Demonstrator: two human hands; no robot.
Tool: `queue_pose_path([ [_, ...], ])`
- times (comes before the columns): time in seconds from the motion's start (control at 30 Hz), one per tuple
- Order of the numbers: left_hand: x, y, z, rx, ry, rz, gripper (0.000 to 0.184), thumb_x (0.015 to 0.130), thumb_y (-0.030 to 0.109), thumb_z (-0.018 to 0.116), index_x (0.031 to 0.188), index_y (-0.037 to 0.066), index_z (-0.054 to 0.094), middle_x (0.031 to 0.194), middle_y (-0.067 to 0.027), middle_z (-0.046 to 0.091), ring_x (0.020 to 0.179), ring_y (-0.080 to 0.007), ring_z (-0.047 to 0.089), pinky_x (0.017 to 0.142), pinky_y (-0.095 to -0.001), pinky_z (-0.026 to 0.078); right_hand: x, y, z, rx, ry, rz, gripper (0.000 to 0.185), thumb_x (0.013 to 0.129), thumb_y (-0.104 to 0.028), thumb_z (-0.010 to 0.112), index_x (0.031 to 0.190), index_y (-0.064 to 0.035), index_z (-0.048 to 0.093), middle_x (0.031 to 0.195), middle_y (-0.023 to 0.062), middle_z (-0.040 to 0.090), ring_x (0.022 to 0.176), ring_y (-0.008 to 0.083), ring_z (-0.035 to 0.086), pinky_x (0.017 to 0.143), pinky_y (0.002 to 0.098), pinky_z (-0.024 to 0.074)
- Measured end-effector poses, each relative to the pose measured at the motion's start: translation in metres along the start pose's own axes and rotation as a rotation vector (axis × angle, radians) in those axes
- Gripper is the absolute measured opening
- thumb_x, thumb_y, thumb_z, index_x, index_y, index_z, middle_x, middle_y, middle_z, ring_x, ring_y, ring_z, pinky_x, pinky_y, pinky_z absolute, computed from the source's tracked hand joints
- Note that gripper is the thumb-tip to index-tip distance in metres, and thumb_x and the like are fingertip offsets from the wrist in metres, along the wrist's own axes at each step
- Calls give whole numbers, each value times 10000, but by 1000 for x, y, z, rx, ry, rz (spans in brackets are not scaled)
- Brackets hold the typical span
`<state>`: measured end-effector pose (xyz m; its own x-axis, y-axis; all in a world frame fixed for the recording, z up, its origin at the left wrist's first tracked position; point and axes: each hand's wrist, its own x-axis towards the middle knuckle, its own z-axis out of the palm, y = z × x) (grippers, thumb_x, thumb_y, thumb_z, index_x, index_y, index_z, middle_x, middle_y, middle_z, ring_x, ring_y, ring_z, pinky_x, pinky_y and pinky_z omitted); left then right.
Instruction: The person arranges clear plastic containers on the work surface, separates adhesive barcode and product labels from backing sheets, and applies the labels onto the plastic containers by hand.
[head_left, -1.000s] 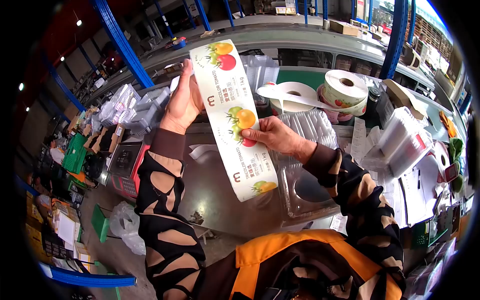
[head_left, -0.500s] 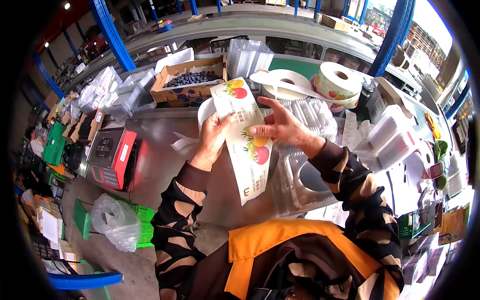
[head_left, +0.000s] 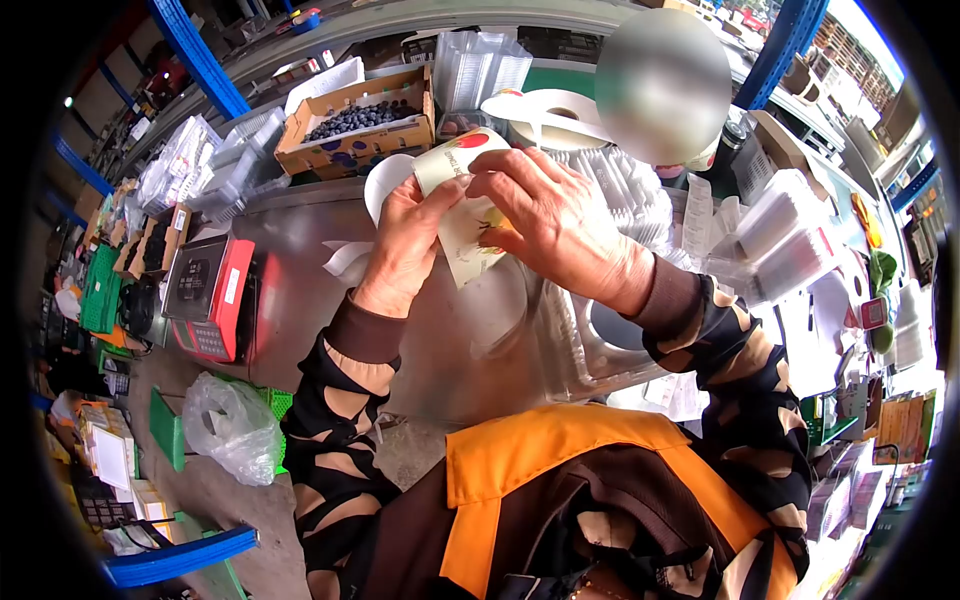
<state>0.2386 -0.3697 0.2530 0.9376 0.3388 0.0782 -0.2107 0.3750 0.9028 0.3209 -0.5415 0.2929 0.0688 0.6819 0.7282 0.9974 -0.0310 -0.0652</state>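
A cream label strip point(head_left: 466, 248) printed with tomatoes and lettering is held up over the steel table. My left hand point(head_left: 405, 245) pinches its left edge between thumb and fingers. My right hand point(head_left: 565, 222) lies across the strip's right side, fingers bent and closed on it close to my left thumb; the fingertips are partly hidden. Behind my left hand shows a round white piece point(head_left: 384, 188), partly covered. Below my right forearm sit clear plastic trays point(head_left: 590, 365), with a stack of clear lids point(head_left: 625, 200) behind the hand.
A carton of blueberries point(head_left: 355, 150) stands at the back, left of a white roll point(head_left: 560, 115). A red scale point(head_left: 212, 298) sits at the table's left. Clear containers point(head_left: 775, 240) are stacked at right. A blurred patch covers the back right.
The label strip's long lower end has come up, and less of it shows. My right hand has moved left over the strip, its fingers now curled. The view has shifted slightly.
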Motion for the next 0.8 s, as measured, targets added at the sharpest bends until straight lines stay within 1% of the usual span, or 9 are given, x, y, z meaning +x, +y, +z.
queue_pose_path([
  [0.1, -5, -5, 6, -41, -5, -13, 293, 931, 120, 618, 1216, 56, 596, 1126, -29, 651, 982, -114, 631, 876, -280, 517, -2, 10, -2, 11, -44, -65, 224, 691, -151, 773, 852, -104, 624, 929, 13, 615, 871, 228, 595, 742, 343, 510],
  [0.17, -11, 0, 13, -112, -14, -77, 277, 940, 124, 608, 1210, 61, 598, 1119, -28, 653, 979, -115, 634, 879, -280, 518, -6, 11, -8, -35, -108, -71, 227, 693, -157, 784, 839, -113, 617, 917, 14, 608, 870, 228, 595, 745, 346, 512],
  [0.33, -12, -24, 4, -155, -93, -124, 250, 940, 135, 609, 1177, 57, 610, 1104, -29, 658, 963, -121, 644, 840, -290, 542, -13, 18, -19, 148, -165, -6, 244, 656, -163, 765, 841, -97, 620, 952, 41, 602, 952, 246, 585, 789, 376, 510],
  [0.43, -15, -31, 5, -135, -56, -181, 302, 914, 141, 634, 1207, 73, 606, 1103, -34, 659, 980, -135, 639, 877, -310, 527, -22, 22, -20, 119, -170, -43, 232, 674, -158, 794, 817, -98, 621, 940, 26, 599, 879, 236, 578, 753, 361, 506],
  [0.57, -21, -40, 10, 2, -28, -181, 330, 904, 131, 641, 1224, 59, 598, 1128, -28, 652, 979, -116, 635, 890, -300, 522, -33, 15, -20, -65, -241, -38, 193, 683, -150, 726, 811, -84, 598, 932, 55, 579, 943, 243, 576, 737, 358, 515],
  [0.6, -22, -44, 10, 16, -36, -148, 350, 905, 131, 651, 1235, 38, 578, 1144, -32, 649, 994, -116, 632, 904, -294, 512, -36, 15, -19, -17, -189, -64, 166, 725, -152, 704, 811, -76, 585, 890, 54, 582, 892, 237, 581, 717, 354, 516],
  [0.73, -22, -55, -10, 156, -3, 8, 386, 919, 133, 651, 1260, 4, 525, 1177, -70, 641, 1045, -135, 620, 943, -304, 488, -49, 16, -41, 239, -201, 77, 195, 717, -79, 758, 812, -47, 590, 827, 81, 599, 803, 283, 611, 696, 377, 521],
  [0.77, -21, -55, -20, 134, -14, 27, 381, 930, 132, 634, 1267, -1, 514, 1187, -89, 637, 1032, -143, 629, 921, -310, 503, -52, 23, -52, 227, -178, 113, 180, 753, -61, 758, 826, -39, 595, 804, 75, 621, 744, 235, 635, 663, 339, 529],
  [0.8, -21, -55, -35, 154, -8, -2, 326, 925, 111, 637, 1214, -4, 539, 1126, -73, 653, 956, -125, 632, 846, -289, 513, -56, 32, -66, 345, -123, 273, 166, 783, -66, 753, 830, -36, 597, 792, 58, 633, 716, 190, 637, 637, 311, 526],
])
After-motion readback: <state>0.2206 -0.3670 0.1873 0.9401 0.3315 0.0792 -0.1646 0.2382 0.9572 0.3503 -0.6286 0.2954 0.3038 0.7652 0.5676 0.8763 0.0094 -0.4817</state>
